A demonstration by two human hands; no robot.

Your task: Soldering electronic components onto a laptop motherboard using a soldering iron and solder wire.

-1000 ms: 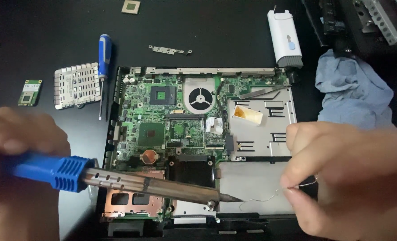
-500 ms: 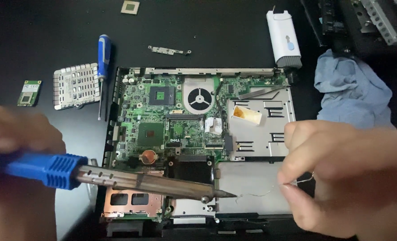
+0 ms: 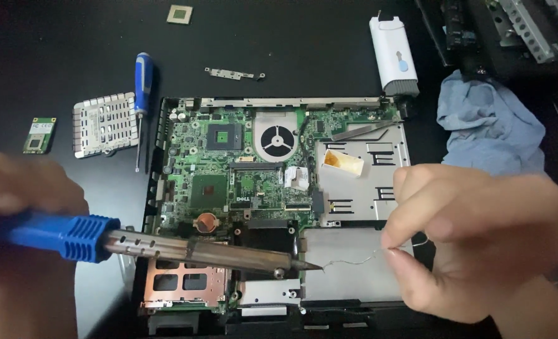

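Observation:
An opened laptop base with a green motherboard [image 3: 229,169] lies on the black table. My left hand [image 3: 21,207] grips the blue handle of a soldering iron [image 3: 166,248], whose metal tip points right over the grey plate near the board's lower edge. My right hand [image 3: 480,232] pinches a thin solder wire [image 3: 354,258] between thumb and forefinger. The wire's free end reaches left to just beside the iron's tip.
A blue-handled screwdriver [image 3: 142,88] and a perforated metal plate [image 3: 104,123] lie left of the board. A small green card [image 3: 39,134] sits at far left. A white tool [image 3: 393,56] and a blue cloth [image 3: 489,125] lie at right. A small chip [image 3: 179,13] lies at the top.
The iron's tip has shifted slightly right and up along the grey plate, and my right hand has brought the wire's end closer to it.

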